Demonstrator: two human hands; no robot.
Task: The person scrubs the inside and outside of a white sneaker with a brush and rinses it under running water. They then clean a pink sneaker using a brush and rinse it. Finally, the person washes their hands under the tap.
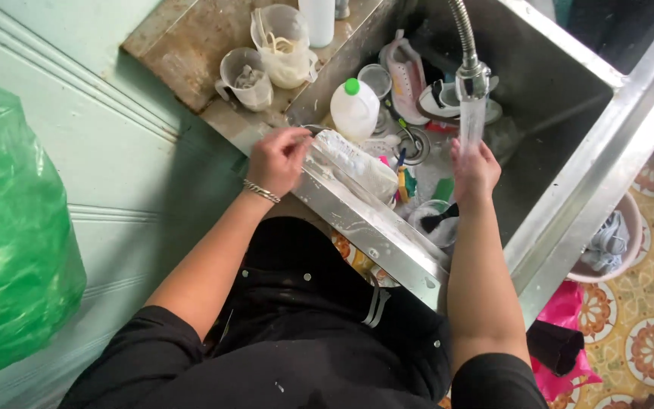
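Two bare hands work over a steel sink (569, 151), shown from above. Left hand (278, 159): arm bent, wrist with a bracelet (261, 191), fingers closed on the end of a white shoe (357, 163) that rests on the sink's front rim just right of the fingers and looks wet and soapy. Beyond these fingers, on the table (191, 45), stand two plastic measuring jugs (247, 78). Between the hands lie a white bottle with a green cap (354, 108), a second shoe (406, 76) and small brushes. Right hand (474, 170): forearm extended, fingers raised just below the flexible tap's clear nozzle (471, 113); whether they hold anything cannot be told. Judged from this view, washing is under way: one shoe is in hand, and other footwear in the basin appears not yet dealt with.
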